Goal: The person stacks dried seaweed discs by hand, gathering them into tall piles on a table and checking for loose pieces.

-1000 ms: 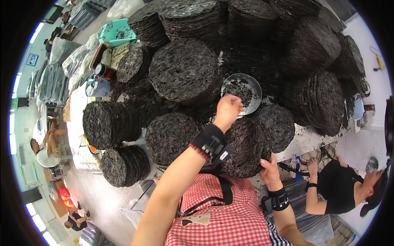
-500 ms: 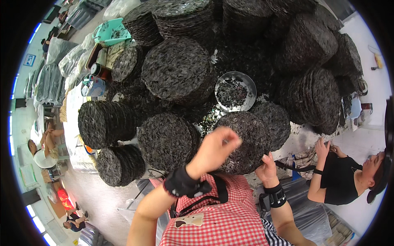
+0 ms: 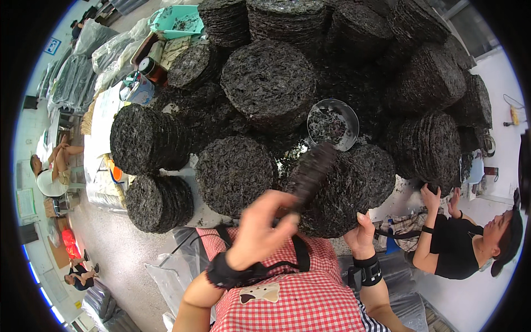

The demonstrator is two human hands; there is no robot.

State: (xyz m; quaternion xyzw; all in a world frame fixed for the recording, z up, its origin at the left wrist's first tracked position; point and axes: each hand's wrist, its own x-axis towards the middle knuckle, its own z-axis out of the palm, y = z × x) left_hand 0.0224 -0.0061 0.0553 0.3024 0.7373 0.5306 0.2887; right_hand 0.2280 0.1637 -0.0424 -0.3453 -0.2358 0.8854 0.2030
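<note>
Gripping a dark sheet (image 3: pixel 316 172), the left hand (image 3: pixel 262 228) looks blurred

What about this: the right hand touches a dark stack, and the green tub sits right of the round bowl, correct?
No: the head view shows the green tub left of the round bowl; the right hand does touch a dark stack.

No legible lettering, the blue-and-white wall sign (image 3: pixel 52 46) too small to read.

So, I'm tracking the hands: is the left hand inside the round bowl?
No, the left hand shows against the red checked apron, apart from the round bowl.
</note>
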